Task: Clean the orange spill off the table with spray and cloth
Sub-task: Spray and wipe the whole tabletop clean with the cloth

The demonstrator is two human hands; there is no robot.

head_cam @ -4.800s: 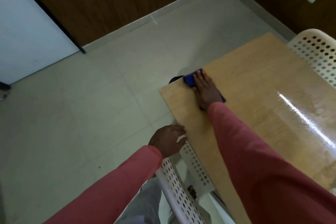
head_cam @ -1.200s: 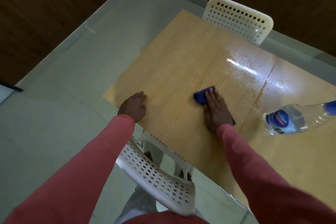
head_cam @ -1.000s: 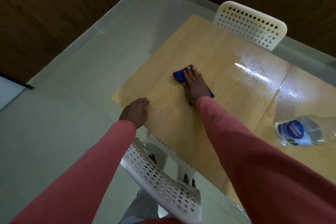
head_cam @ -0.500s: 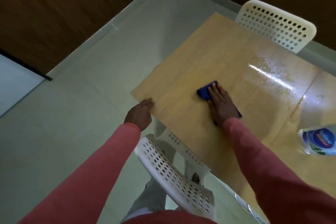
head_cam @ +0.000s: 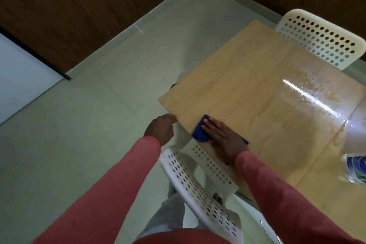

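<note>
Our single head-worn view, looking steeply down and forward, close above the table corner, floor filling nine o'clock, wall toward twelve o'clock.

No readable text anywhere. The bottle at the right edge of the counter has a blue label with some green, cut off by the frame and too blurred to read.

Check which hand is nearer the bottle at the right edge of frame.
Right. The right hand lies flat on the blue cloth on the table, on the bottle's side. The left hand is farther away, at the table's near-left edge, beyond the cloth.
</note>
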